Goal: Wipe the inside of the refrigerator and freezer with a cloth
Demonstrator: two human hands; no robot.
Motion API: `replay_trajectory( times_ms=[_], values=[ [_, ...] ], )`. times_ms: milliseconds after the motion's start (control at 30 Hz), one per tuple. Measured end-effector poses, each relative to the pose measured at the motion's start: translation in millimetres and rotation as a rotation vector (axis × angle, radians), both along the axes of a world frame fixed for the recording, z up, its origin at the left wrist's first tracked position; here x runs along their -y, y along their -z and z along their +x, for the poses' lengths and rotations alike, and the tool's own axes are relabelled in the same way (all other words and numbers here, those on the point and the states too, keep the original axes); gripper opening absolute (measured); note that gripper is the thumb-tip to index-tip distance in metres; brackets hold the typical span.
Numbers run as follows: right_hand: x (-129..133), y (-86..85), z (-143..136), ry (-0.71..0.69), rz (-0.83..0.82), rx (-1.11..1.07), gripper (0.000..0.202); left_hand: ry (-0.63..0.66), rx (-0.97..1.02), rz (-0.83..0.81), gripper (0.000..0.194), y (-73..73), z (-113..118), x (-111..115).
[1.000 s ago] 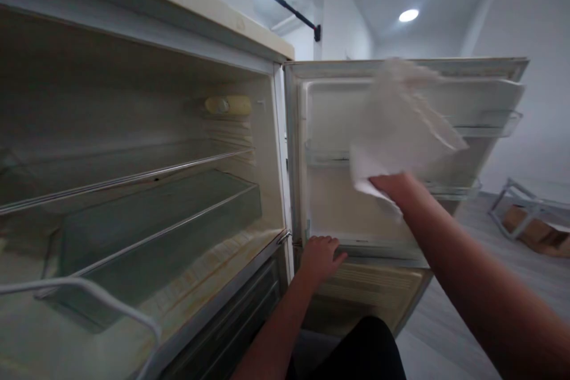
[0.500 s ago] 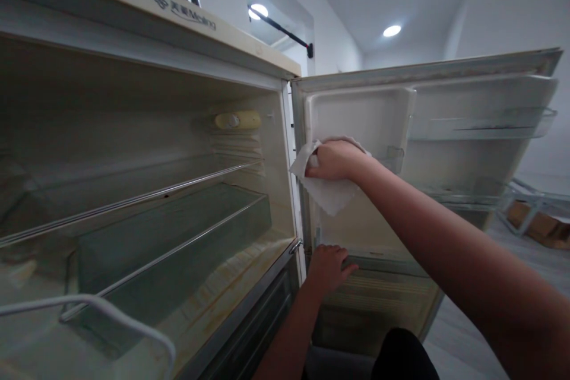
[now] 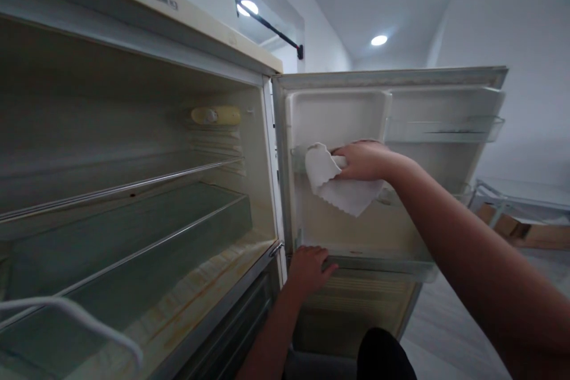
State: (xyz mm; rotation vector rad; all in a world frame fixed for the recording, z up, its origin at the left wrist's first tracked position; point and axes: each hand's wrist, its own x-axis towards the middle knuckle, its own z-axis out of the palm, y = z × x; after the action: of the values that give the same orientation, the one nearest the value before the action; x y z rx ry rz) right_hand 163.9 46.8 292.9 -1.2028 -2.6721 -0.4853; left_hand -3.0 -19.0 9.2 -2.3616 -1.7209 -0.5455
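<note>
Cloth (image 3: 350,195) held in right grip (image 3: 367,160), hanging below.

Refrigerator (image 3: 200,58) partly outside frame (left)

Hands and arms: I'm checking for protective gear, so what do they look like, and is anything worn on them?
The left hand and right hand are both bare, without gloves. The left forearm and right forearm show no sleeves, watch or markings. No rings can be made out, though some right fingers are hidden.
</note>
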Motion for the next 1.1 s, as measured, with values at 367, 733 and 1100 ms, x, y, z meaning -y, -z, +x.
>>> replay_trajectory(
  times_ms=[367, 733, 1100],
  values=[
    [-6.9, 7.9, -50.7, -0.168, 0.101, -0.052, 0.058, -0.12, 0.044, 0.013, 0.027, 0.3, 26.7, -17.3],
    [-18.6, -0.4, -25.4, -0.17, -0.018, -0.016, 0.071, -0.118, 0.019, 0.038, 0.028, 3.3, 27.0, -19.1],
    [-19.7, 7.8, -2.3, 0.072, 0.031, -0.059, 0.07, -0.094, 0.019, 0.046, 0.028, 3.4, 25.3, -18.3]
  ],
)
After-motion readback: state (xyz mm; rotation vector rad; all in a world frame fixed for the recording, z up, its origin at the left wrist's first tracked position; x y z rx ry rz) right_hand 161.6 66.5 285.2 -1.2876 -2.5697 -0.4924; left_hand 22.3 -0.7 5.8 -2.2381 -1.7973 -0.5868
